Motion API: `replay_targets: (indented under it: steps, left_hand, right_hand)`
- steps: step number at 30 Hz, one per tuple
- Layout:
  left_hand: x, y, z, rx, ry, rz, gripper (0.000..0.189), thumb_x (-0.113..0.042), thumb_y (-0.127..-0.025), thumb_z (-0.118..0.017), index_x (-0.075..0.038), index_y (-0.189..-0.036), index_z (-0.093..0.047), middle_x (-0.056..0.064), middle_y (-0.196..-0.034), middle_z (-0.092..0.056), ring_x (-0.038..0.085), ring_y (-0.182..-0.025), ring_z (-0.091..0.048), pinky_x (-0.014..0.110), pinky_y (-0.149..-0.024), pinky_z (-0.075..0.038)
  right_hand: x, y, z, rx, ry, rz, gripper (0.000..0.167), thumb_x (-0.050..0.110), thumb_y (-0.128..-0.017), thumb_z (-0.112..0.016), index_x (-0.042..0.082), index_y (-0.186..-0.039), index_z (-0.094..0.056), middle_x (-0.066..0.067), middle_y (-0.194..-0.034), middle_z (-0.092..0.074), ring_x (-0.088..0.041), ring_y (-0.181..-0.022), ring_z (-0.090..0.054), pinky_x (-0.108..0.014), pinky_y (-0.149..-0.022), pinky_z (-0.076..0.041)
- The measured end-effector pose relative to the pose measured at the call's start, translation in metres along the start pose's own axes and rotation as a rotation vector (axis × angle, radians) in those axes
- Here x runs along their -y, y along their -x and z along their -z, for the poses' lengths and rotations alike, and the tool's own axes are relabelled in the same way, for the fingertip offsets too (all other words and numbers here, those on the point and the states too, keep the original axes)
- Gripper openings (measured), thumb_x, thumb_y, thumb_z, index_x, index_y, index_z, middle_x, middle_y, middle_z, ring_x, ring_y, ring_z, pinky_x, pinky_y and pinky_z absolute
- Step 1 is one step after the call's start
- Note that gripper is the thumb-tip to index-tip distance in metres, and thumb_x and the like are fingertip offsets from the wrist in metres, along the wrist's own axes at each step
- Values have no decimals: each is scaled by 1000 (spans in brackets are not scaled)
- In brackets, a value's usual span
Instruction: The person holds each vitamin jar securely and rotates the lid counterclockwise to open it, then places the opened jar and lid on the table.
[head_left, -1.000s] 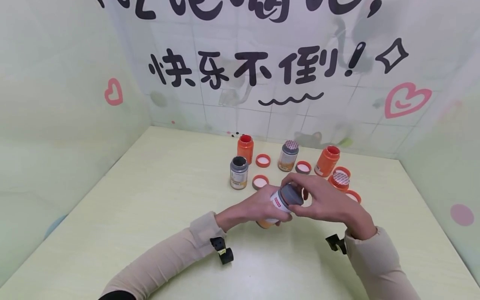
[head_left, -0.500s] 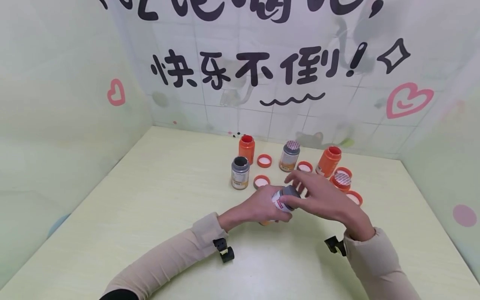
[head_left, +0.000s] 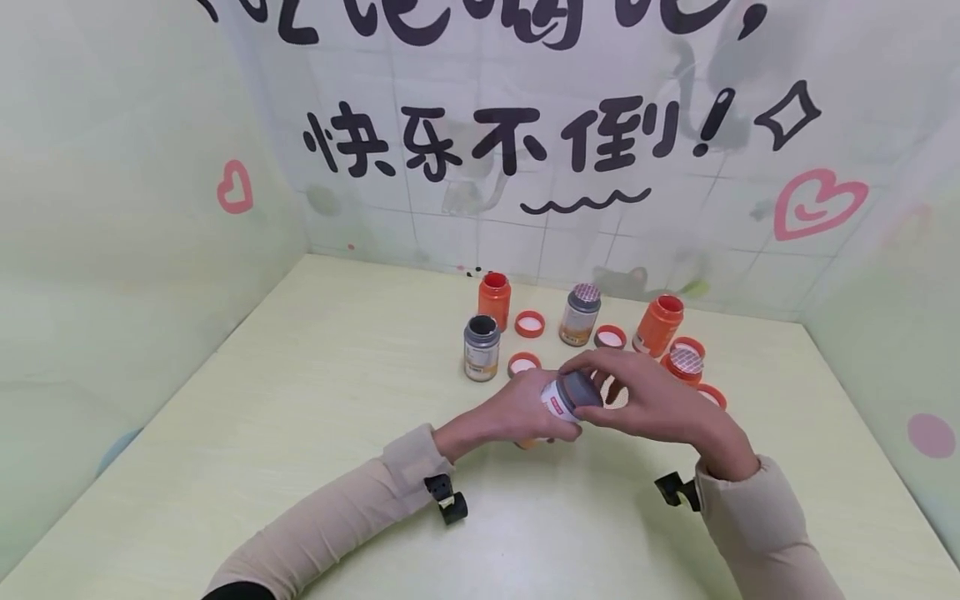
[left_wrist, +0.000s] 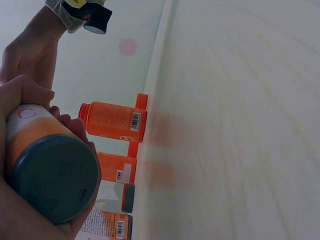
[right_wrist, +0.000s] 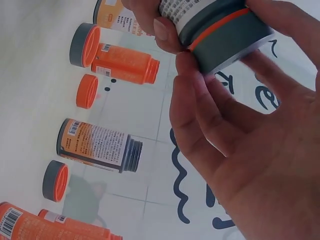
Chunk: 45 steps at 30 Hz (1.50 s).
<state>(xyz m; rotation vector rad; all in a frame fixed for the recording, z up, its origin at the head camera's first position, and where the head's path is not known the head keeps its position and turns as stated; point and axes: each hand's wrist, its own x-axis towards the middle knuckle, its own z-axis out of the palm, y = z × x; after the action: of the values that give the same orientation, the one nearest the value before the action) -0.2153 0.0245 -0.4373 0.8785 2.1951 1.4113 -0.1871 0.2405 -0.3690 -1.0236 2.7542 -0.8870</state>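
Observation:
My left hand (head_left: 517,408) grips a small bottle (head_left: 556,402) with a white and orange label, tilted so its top leans toward the right hand. In the left wrist view the dark base of the bottle (left_wrist: 55,177) faces the camera. My right hand (head_left: 656,396) holds the dark grey cap (head_left: 582,392) between thumb and curled fingers. An orange band shows between the cap (right_wrist: 232,42) and the grey bottle neck in the right wrist view. The cap sits on the bottle's top, and both hands are above the table.
Behind the hands stand an open orange bottle (head_left: 493,304), an open grey bottle (head_left: 481,354) and a foil-sealed grey bottle (head_left: 579,321). Further right are another open orange bottle (head_left: 657,327) and a foil-topped orange one (head_left: 683,364). Several upturned caps (head_left: 529,324) lie among them.
Half a second ago the right fingers were spread away from the cap; now they are back around it. The left hand keeps its hold on the bottle, whose tilt shifts slightly.

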Motion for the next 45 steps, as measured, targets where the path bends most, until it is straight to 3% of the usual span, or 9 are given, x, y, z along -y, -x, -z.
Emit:
replay_targets:
  steps: [5, 8, 12, 17, 23, 28, 35, 40, 45]
  left_hand:
    - [-1, 1, 0, 10, 14, 6, 34, -20, -83, -78, -17, -114, -64, -1, -92, -71, 13, -67, -68, 28, -62, -58]
    - [0, 2, 0, 4, 7, 10, 36, -22, -84, -79, -16, -116, -64, -2, -94, -71, 13, -69, -68, 28, -63, -59]
    - [1, 3, 0, -5, -3, 20, 38, -23, -85, -80, -16, -117, -63, -3, -96, -70, 12, -72, -69, 29, -64, -60]
    - [0, 3, 1, -20, -30, 4, 33, -22, -84, -79, -16, -112, -64, -3, -93, -70, 10, -74, -67, 27, -63, -59]
    - [-1, 3, 1, -30, -14, -2, 33, -21, -83, -79, -16, -112, -65, -3, -94, -70, 11, -73, -67, 27, -64, -58]
    - [-2, 2, 1, -12, -5, -2, 34, -21, -83, -79, -17, -113, -64, -2, -94, -70, 12, -71, -68, 28, -65, -59]
    - [-4, 1, 0, 8, 19, -9, 36, -23, -85, -79, -18, -117, -63, -1, -97, -70, 13, -72, -69, 28, -67, -60]
    - [-5, 0, 0, 43, 99, -3, 42, -22, -87, -78, -16, -124, -60, 0, -105, -68, 13, -77, -70, 28, -71, -60]
    - [-6, -1, -1, 101, 203, -12, 45, -18, -89, -75, -11, -130, -56, 13, -116, -66, 16, -82, -70, 29, -76, -61]
  right_hand:
    - [-2, 1, 0, -11, 3, 108, 49, 11, -84, -84, 24, -127, -67, 11, -120, -68, -7, -105, -60, -29, -84, -59]
    - [-1, 1, -1, -28, -4, 147, 49, 15, -83, -86, 25, -127, -67, 10, -123, -68, -7, -110, -59, -32, -89, -58]
    - [3, -2, -6, -67, -67, 101, 46, 25, -86, -85, 22, -128, -68, 7, -125, -67, -9, -109, -62, -31, -89, -59]
    - [4, -5, -10, -109, -89, 15, 38, 24, -91, -80, 17, -127, -68, 2, -122, -67, -13, -104, -67, -28, -85, -60]
    - [0, -3, -5, -49, -53, -25, 41, 19, -89, -81, 15, -127, -66, 5, -110, -69, -11, -96, -68, -31, -81, -61]
    - [0, 0, 1, -24, -25, 38, 46, 11, -85, -83, 19, -126, -65, 9, -112, -67, -6, -97, -67, -37, -88, -58]
    - [-1, 2, 6, -36, -61, 150, 51, -1, -80, -83, 19, -123, -64, 9, -117, -67, -7, -103, -66, -30, -91, -59]
    - [-3, 2, 8, -48, -94, 238, 53, -9, -79, -80, 17, -123, -65, 5, -119, -67, -9, -108, -63, -30, -92, -59]
    - [-4, 3, 10, -57, -116, 261, 57, -14, -78, -78, 17, -123, -65, 3, -120, -67, -10, -110, -62, -30, -93, -60]
